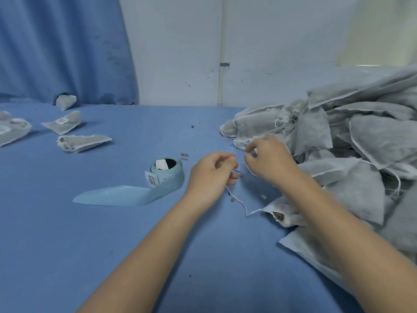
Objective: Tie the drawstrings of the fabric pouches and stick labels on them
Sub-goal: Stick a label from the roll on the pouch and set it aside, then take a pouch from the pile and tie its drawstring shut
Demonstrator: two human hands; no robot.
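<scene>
A white fabric pouch (pixel 283 216) lies under my right forearm, its mouth partly open with dried herbs showing. Its white drawstring (pixel 239 201) runs from the mouth up to my left hand (pixel 209 175), which pinches it. My right hand (pixel 268 159) is just right of the left, fingers curled and pinching near a string end; the strand there is too thin to make out. A roll of pale blue label backing (pixel 167 175) stands left of my left hand, with a white barcode label (pixel 151 180) on its outer turn and a loose tail trailing left.
A large heap of grey-white pouches (pixel 352 141) fills the right side. Three pouches lie at the far left, one (pixel 64 124) with a label on it, another (pixel 83 143) beside it. The blue tablecloth (pixel 112 245) carries scattered herb crumbs. A blue curtain (pixel 63 48) hangs behind.
</scene>
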